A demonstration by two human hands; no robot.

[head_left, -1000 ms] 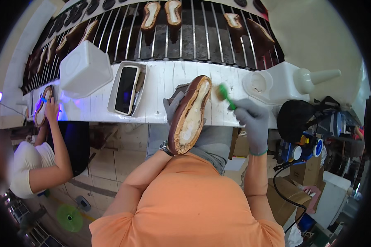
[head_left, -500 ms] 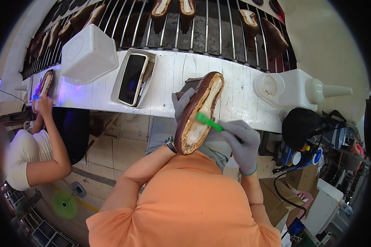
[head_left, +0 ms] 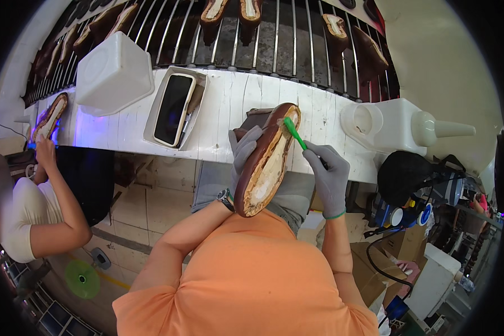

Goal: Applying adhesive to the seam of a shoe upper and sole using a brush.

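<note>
A brown shoe upper (head_left: 267, 162) is held with its underside facing up, showing a pale insole inside a tan, folded edge. My gloved left hand (head_left: 244, 149) grips it from its left side, the fingers partly hidden behind it. In my gloved right hand (head_left: 327, 166) is a green-handled brush (head_left: 294, 133). The brush's head touches the underside near the far end of the shoe. The shoe's far end is above the front part of the white bench (head_left: 229, 87).
On the bench stand an upturned white container (head_left: 115, 73), a tray with a phone (head_left: 175, 109) and a white bottle (head_left: 400, 120). Behind runs a roller rack (head_left: 263, 50) bearing several shoes. At left, a co-worker's hand (head_left: 46, 151) works at another shoe (head_left: 51, 116). A black bag (head_left: 403, 176) hangs at right.
The brush has moved from the middle of the underside to its far end, my right hand turning with it. The co-worker's hand has dropped lower along the other shoe.
</note>
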